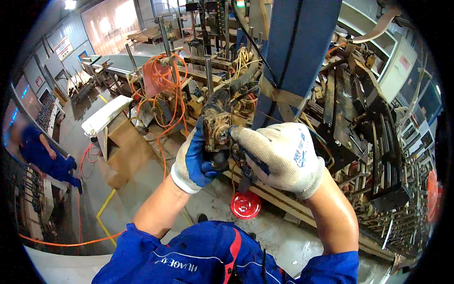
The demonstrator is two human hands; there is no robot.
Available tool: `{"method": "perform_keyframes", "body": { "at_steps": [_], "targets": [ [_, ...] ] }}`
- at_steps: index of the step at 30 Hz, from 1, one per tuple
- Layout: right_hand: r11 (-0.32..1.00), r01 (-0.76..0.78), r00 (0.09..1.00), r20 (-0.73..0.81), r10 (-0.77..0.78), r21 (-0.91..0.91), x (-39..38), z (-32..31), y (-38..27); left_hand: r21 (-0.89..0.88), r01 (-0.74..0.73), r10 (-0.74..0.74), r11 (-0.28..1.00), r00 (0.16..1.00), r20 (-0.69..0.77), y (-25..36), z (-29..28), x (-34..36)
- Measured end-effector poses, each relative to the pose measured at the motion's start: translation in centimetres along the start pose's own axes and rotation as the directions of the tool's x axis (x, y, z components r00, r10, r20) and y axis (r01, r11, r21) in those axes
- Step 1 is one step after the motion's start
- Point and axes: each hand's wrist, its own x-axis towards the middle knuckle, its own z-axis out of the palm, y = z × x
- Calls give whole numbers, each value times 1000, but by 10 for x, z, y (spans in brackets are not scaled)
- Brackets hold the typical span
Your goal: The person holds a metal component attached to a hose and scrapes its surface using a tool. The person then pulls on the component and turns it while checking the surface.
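Observation:
A grimy, squarish brown part [218, 128], its face caked with dirt, sits at the end of a thick black hose or cable bundle [218, 102]. My left hand [193, 161], in a white glove with a blue coated palm, wraps round the part from the left and below. From the other side my right hand [283, 152], gloved alike, reaches in with its fingers curled and pressed together at the part's right edge. What those fingers pinch, if anything, is hidden. Just under both hands, dark pieces hang down.
Below the hands a red round basin [246, 204] rests on the floor. Orange hoses [179, 102] hang in loops at left, near a cardboard box [125, 146]. A blue column [298, 52] rises ahead. Dark machinery [350, 113] fills the right. Far left, a person [40, 151] in blue sits.

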Motion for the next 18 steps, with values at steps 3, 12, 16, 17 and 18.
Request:
{"method": "perform_keyframes", "body": {
  "at_steps": [3,12,16,17,18],
  "targets": [
    [1000,5,1000,-15,-5,-22,-2,4,-1,-19,-22,22,1000,1000,11,-2,-1,-1],
    [1000,18,996,-92,-19,-8,-12,22,4,25,-78,78,997,997,14,-3,2,-2],
    [999,-38,993,-110,37,-5,-18,25,5,59,-55,49,997,995,85,-1,2,2],
    [998,-52,987,-153,57,37,-20,29,5,35,-44,39,998,991,126,0,1,4],
    [995,-65,978,-195,79,79,-23,35,4,11,-29,27,1000,986,164,0,0,5]
  ]
}}
